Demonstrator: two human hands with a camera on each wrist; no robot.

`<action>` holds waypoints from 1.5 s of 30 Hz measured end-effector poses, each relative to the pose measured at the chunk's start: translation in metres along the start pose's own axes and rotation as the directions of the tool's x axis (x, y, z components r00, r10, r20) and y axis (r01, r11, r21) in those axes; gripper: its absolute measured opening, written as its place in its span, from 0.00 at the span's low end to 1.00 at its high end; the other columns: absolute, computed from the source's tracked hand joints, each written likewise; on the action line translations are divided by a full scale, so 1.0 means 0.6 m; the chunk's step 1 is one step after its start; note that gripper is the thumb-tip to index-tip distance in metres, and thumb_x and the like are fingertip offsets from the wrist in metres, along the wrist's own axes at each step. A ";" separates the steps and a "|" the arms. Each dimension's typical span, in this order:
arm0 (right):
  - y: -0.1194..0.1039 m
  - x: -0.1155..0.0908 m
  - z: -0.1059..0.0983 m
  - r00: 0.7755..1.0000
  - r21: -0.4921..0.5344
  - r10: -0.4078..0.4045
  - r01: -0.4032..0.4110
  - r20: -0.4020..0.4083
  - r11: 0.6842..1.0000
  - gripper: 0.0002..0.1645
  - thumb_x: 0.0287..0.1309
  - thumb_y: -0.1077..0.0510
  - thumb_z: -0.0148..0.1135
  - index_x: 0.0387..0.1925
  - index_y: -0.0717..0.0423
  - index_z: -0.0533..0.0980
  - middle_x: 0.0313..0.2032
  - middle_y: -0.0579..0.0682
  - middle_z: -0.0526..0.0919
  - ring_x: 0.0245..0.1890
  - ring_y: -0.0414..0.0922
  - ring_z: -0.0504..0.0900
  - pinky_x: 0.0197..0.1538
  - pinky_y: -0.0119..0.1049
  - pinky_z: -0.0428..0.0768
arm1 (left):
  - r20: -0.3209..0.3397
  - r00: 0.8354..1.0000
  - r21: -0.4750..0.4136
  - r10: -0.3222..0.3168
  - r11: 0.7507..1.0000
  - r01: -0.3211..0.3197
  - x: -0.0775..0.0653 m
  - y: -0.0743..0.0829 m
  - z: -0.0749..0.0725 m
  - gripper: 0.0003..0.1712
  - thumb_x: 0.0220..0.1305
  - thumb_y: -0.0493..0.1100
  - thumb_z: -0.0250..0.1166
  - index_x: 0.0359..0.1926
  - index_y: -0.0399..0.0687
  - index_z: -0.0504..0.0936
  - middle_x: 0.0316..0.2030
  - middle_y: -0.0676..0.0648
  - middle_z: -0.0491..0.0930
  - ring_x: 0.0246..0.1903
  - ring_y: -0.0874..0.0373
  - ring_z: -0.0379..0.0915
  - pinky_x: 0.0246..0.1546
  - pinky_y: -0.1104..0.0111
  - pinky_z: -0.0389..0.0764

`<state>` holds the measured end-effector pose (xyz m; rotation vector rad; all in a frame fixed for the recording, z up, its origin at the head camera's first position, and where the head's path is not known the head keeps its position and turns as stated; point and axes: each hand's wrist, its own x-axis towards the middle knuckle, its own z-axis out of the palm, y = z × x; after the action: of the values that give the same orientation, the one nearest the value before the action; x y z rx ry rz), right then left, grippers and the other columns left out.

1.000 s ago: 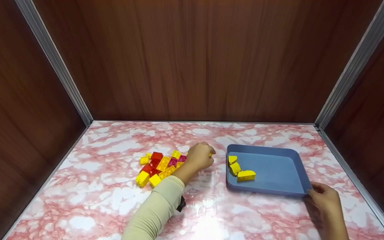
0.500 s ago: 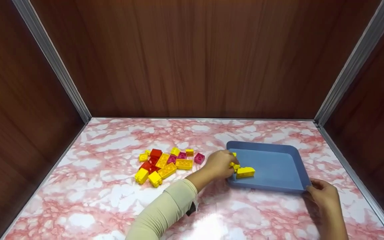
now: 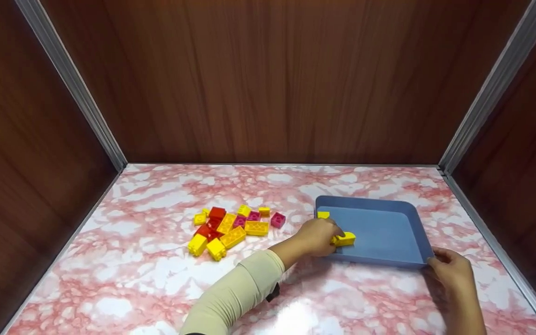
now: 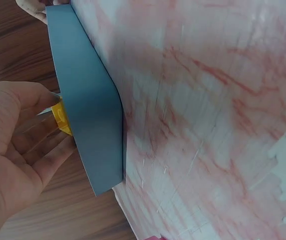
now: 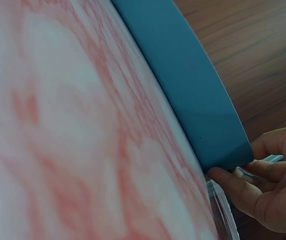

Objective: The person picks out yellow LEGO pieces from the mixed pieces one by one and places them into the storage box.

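My left hand (image 3: 319, 236) reaches over the left wall of a blue tray (image 3: 382, 232). In the left wrist view, its thumb and fingers pinch a yellow toy brick (image 4: 61, 118) at the tray's rim. A rounded yellow brick (image 3: 348, 238) lies in the tray right by these fingertips, partly covered by them. Farther back, a small yellow brick (image 3: 323, 215) shows against the tray's left side. My right hand (image 3: 452, 269) grips the tray's front right corner, thumb at the near side, as the right wrist view also shows.
Left of the tray, a loose group of toy bricks lies on the marbled table (image 3: 123, 279): yellow bricks (image 3: 217, 250), orange-yellow bricks (image 3: 256, 228), red bricks (image 3: 217, 213) and magenta bricks (image 3: 278, 220). Wood-look panels (image 3: 277, 83) enclose the table at back and sides.
My left hand has moved right from the brick group, carrying a yellow piece, to inside the tray's left side, then slightly farther right. My right hand has kept its hold on the tray corner.
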<state>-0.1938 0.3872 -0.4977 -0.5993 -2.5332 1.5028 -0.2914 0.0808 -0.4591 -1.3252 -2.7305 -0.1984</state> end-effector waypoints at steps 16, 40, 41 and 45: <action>0.000 -0.002 0.004 1.000 0.089 0.006 -0.005 -0.001 0.996 0.29 0.58 0.70 0.55 0.59 0.81 0.65 0.37 0.55 0.81 0.28 0.28 0.75 0.35 0.26 0.80 | 0.017 1.000 0.010 0.004 1.000 -0.004 -0.002 -0.002 0.001 0.16 0.49 0.42 0.71 0.42 0.54 0.89 0.41 0.57 0.85 0.43 0.63 0.78 0.38 0.71 0.78; 0.000 0.001 0.004 0.998 0.150 0.055 -0.058 0.024 0.987 0.30 0.58 0.70 0.54 0.62 0.81 0.62 0.40 0.60 0.80 0.29 0.30 0.77 0.36 0.27 0.81 | -0.084 0.995 -0.133 -0.059 0.990 0.047 -0.058 -0.055 -0.016 0.12 0.50 0.37 0.69 0.38 0.49 0.89 0.39 0.53 0.84 0.42 0.59 0.79 0.46 0.71 0.76; 0.001 0.000 0.004 0.999 0.139 0.050 -0.052 0.018 0.989 0.30 0.58 0.70 0.54 0.61 0.81 0.63 0.41 0.61 0.80 0.29 0.30 0.77 0.36 0.27 0.81 | -0.092 0.994 -0.134 -0.066 0.989 0.053 -0.063 -0.061 -0.016 0.12 0.50 0.37 0.69 0.38 0.49 0.89 0.39 0.52 0.84 0.42 0.58 0.79 0.46 0.71 0.76; 0.003 0.000 0.005 1.000 0.089 0.031 -0.030 0.001 0.996 0.29 0.59 0.68 0.53 0.60 0.81 0.64 0.43 0.65 0.80 0.29 0.30 0.76 0.35 0.26 0.80 | -0.119 0.987 -0.139 -0.106 0.986 0.090 -0.087 -0.086 -0.017 0.12 0.50 0.38 0.69 0.38 0.47 0.88 0.38 0.50 0.83 0.40 0.55 0.79 0.43 0.69 0.78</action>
<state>-0.1942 0.3852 -0.5006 -0.6283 -2.4519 1.6154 -0.2994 0.0072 -0.4603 -1.1639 -2.7179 -0.4637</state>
